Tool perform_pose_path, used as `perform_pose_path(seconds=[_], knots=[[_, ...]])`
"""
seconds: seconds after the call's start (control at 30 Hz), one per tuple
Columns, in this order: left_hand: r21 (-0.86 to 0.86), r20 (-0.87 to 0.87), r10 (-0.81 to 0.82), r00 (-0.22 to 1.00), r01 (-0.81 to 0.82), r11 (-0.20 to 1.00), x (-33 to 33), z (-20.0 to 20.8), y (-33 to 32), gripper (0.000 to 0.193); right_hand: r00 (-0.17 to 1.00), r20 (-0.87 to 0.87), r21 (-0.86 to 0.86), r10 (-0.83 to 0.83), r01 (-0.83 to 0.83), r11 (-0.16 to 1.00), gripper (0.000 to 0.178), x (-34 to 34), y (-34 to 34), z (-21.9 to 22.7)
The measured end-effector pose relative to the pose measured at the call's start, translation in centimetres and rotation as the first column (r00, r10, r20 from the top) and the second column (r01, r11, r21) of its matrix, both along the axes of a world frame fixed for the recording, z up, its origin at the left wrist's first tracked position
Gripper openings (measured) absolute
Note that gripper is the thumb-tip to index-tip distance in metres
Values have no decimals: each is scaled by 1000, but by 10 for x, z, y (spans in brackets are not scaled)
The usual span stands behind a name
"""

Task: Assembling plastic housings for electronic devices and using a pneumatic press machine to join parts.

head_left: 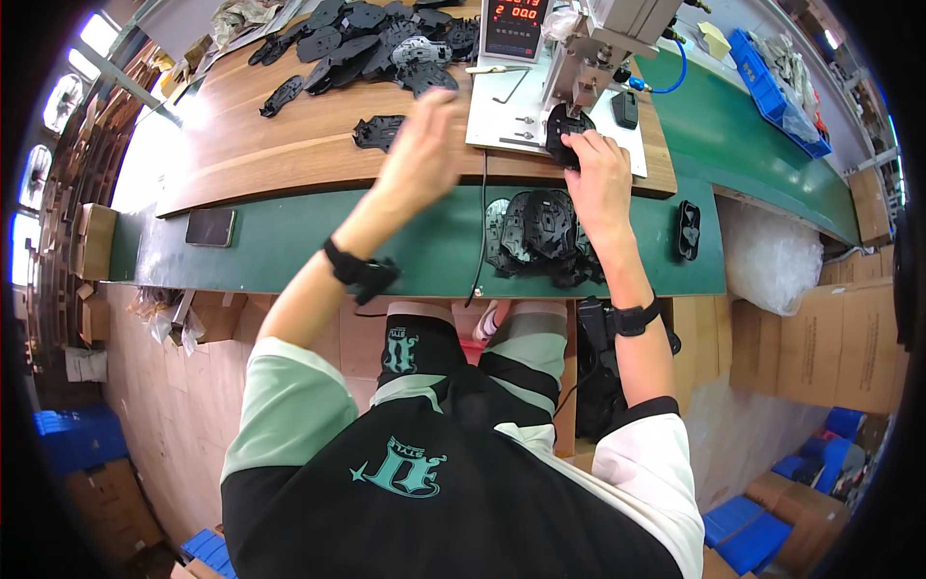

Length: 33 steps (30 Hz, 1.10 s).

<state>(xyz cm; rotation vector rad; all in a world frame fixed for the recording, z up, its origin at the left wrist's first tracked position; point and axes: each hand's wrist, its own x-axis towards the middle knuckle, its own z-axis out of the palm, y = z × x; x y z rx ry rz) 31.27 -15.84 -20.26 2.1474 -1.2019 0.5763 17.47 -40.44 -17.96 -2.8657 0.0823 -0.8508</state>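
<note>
My right hand (pixel 600 183) grips the near edge of a black moulded plastic part (pixel 564 133), fingers bent over it. That part lies on the white base plate (pixel 498 118) of a bench press, under its metal press head (pixel 582 79). Over the wooden board, my left hand (pixel 422 154) is smeared by motion, so its fingers cannot be read. Beside it lies a loose black plastic part (pixel 378 132). Beyond spreads a heap of similar black parts (pixel 357 48). Close to my right forearm, a stack of black parts (pixel 540 230) sits on the green tabletop.
A control box with a red display (pixel 514 27) stands left of the press. A hex key (pixel 512 87) lies on the base plate. A phone (pixel 210 228) rests at the left, a black oblong piece (pixel 688 230) at the right. A blue bin (pixel 779 95) stands far right. A black cable (pixel 482 227) crosses the table edge.
</note>
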Motion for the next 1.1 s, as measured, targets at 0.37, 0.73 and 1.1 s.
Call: perform_pose_path(seconds=[0.37,0.73,1.1], knots=[[434,13,153,988,-144,889,7,-2,144,51,1000,2,9,-17,17,1000,42,4,-4,-3],[233,-86,49,995,-28,972,-17,-21,117,30,1000,15,11,-12,12,1000,41,6,-2,-3],[400,69,60,996,-83,913,-12,-21,110,50,999,42,29,2,-3,1000,40,6,-1,-4]])
